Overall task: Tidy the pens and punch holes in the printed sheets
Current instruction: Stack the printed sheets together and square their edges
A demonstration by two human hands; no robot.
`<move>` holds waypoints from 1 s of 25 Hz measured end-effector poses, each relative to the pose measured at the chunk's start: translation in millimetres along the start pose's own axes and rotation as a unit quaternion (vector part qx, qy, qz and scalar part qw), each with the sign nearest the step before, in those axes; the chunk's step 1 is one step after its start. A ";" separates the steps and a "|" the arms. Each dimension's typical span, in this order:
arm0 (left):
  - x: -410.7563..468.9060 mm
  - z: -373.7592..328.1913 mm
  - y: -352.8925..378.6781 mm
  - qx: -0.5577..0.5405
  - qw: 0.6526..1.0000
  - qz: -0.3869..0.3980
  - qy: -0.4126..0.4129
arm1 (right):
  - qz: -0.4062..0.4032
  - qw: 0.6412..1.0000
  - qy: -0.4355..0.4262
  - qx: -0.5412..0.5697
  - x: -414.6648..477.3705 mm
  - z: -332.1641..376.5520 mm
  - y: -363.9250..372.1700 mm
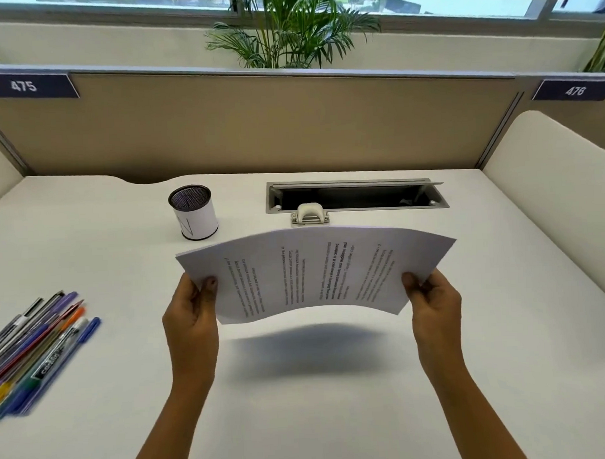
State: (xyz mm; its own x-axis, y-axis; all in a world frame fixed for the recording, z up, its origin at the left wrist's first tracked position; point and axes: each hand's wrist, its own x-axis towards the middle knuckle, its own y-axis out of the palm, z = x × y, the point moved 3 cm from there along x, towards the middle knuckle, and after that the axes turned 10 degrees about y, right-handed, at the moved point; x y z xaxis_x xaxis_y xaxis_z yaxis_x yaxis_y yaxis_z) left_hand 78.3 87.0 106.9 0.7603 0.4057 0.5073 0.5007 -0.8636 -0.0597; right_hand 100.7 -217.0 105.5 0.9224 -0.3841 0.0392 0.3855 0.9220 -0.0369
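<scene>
White paper pinched at both ends, that's basically the whole picture. Left fingers (210, 284) and right fingers (410, 280) are curled round the short edges of the printed sheets (313, 273), thumbs on top, so the left hand (191, 315) and right hand (434, 303) both have a proper grip. The stack is up off the counter (300, 401), bowed upward in the middle, long axis running left to right, shadow underneath.

The bit that matters: the hole punch (309, 213) sits straight ahead, just past the far long edge and roughly on its middle, front partly hidden by the paper. Neither hand is really nearer, so I'd guess the far edge gets pushed forward and down into it.

Pens (34, 348) lie loose in a bundle way off to the left, well apart from the mesh pen cup (194, 212), which stands left of the punch. Left hand is the closer one for those.
</scene>
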 end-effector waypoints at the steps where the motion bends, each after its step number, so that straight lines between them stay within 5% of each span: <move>1: -0.6 -1.4 0.6 -0.009 1.000 -0.008 0.002 | -0.002 1.000 -0.006 0.005 -0.1 -1.8 -1.2; 8: -22.1 24.8 5.5 -0.012 0.996 -0.010 -0.087 | 0.013 0.999 0.047 0.008 -7.8 -35.5 2.8; 20: -32.5 38.1 2.4 0.033 0.995 -0.001 -0.099 | 0.024 0.996 0.084 -0.016 -12.9 -54.8 1.8; 25: -13.6 33.8 -8.9 0.017 0.992 -0.057 -0.111 | 0.054 0.996 0.077 0.010 -2.4 -41.6 -3.4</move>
State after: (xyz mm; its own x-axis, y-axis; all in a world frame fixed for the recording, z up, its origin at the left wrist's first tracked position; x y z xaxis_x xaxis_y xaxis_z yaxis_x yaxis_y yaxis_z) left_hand 77.5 99.3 71.4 0.7681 0.5599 0.3107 0.5997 -0.7991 -0.0426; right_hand 98.1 -221.2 64.0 0.9514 -0.2851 -0.1165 0.2856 0.9583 -0.0126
